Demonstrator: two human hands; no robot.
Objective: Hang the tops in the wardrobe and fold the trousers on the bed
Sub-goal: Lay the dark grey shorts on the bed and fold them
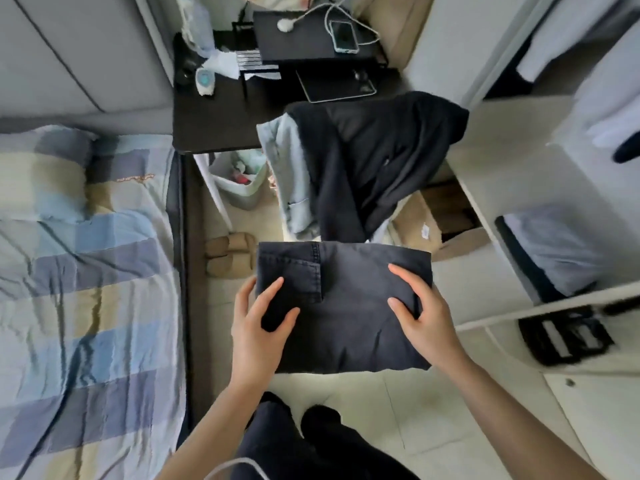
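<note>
Bed [86, 271] at the left, covered by a checked blue, grey and beige sheet [104, 323], pale tiled floor [433, 410] bore beige slippers [230, 254] and a white bin [242, 181], dark desk [214, 126] carried a tablet [336, 86].

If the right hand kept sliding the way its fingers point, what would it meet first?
The right hand points up-left over the folded dark trousers it grips; probably the left hand next, though depth is unclear.

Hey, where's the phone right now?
The phone lies at the top centre of the head view, on a black laptop on the dark desk, a white cable beside it.
</note>
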